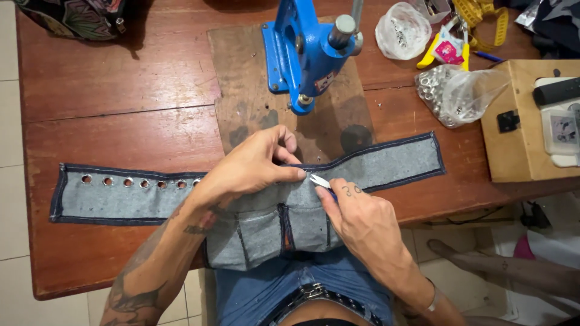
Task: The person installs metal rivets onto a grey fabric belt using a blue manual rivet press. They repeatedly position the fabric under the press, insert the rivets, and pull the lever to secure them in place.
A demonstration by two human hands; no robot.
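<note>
Both hands meet at the middle of the denim band (386, 166). Left hand (254, 166) is pinched narrow on the band's upper edge, thumb and fingers closed on the cloth. Right hand (362, 220) grips a small metal tool (319, 180), tip set against the same edge just beside the left fingertips; what kind of tool it is, too small to tell.

Band lies flat across the desk (121, 90), long and narrow, dark stitched border, a row of metal eyelets (142, 182) along its left part. Its middle joins a pocketed denim panel (266, 232) that hangs off the near desk edge toward the lap.

Handling, as a guess: denim looks soft, light, floppy, not slippery and not fragile; it will fold or drag if lifted by one end. Best held by a pinch on the stitched border close to the working point, other side kept flat on the desk. Eyelets are hard and make poor grips.

Farther back, a blue hand press (302, 54) stands on a wooden board (241, 90). Right of it, two clear bags of eyelets (453, 93), a yellow tape measure (483, 18), a wooden box (519, 121).
</note>
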